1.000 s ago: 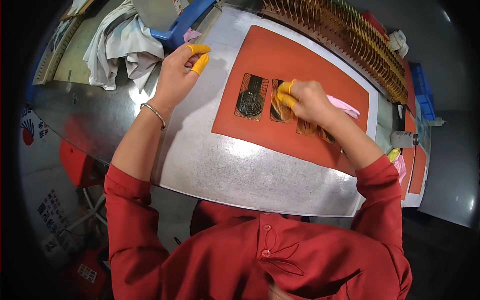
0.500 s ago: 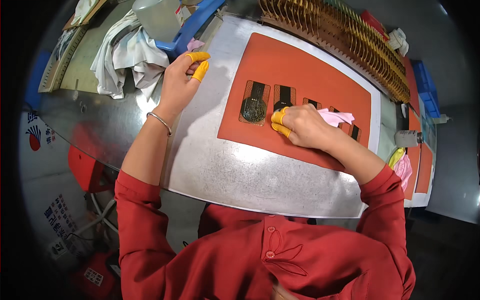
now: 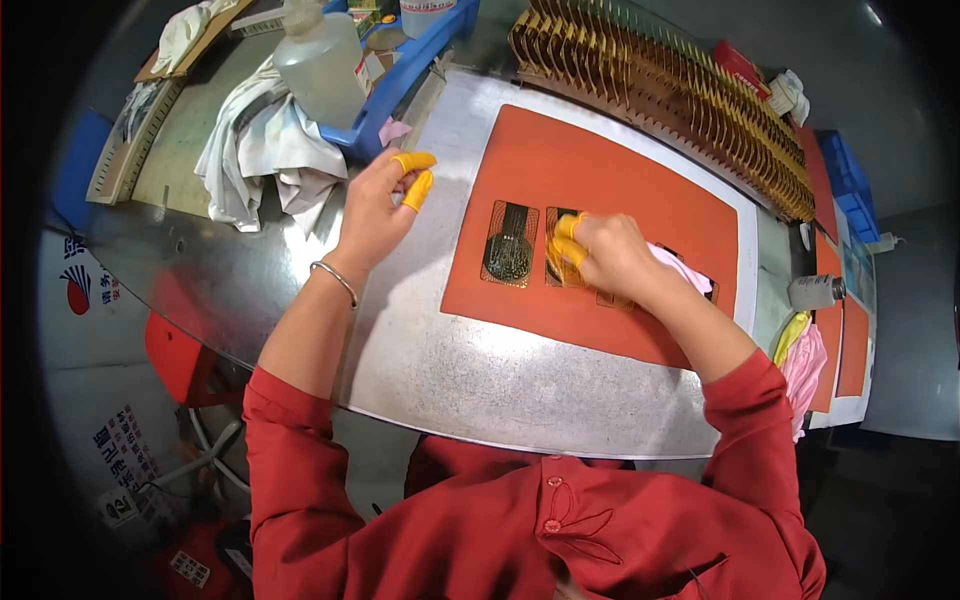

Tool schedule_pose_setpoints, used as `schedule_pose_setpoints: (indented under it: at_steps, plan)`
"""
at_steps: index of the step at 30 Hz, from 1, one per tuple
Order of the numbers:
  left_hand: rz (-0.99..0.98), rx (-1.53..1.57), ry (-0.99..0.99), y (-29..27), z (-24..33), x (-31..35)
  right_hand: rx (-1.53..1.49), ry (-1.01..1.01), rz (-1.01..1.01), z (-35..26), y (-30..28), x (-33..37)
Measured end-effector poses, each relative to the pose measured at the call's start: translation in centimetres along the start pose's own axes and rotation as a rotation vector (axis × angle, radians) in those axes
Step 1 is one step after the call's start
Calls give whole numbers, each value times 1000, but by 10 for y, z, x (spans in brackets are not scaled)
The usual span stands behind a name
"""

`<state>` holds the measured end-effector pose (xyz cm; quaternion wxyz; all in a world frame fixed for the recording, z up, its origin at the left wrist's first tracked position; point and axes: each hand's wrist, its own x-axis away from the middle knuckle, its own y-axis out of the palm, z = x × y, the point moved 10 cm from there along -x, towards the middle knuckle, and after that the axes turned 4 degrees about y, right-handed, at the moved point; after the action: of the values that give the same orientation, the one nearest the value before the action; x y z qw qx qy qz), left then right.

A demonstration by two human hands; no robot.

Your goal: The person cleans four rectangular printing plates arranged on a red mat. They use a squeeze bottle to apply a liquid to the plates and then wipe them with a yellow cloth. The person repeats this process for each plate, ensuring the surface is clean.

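My left hand hovers over the left side of the grey metal worktop. Yellow finger cots cover its thumb and index finger, which are apart with nothing between them. My right hand, also in yellow cots, is closed around a pink cloth that sticks out at its right side. Its covered fingertips rest on the second thin black-and-gold patterned plate. The first plate lies flat to the left on an orange mat. More plates lie partly hidden under my right hand and the cloth.
A long rack of upright gold plates runs along the back. At the left are white cloths, a plastic bottle and a blue tray. A small grey bottle and pink cloth are at right.
The whole scene sits lower as my view has shifted. My right fingertips have moved up the second plate toward its far end. My left hand keeps about its place over the worktop.
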<state>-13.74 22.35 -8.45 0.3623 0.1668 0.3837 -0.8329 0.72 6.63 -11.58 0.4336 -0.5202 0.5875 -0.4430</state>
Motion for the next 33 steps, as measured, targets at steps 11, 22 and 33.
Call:
schedule_pose_setpoints:
  at_steps: [11, 22, 33]
  plan:
    - [267, 43, 71, -43, 15, 2, -219, -128, -65, -67, -15, 44]
    - [658, -127, -21, -138, -5, -21, -1871, 113, 317, -42, -133, -115]
    - [469, -105, -250, -112, -40, -50, -2198, -11, 156, -77, -118, -222]
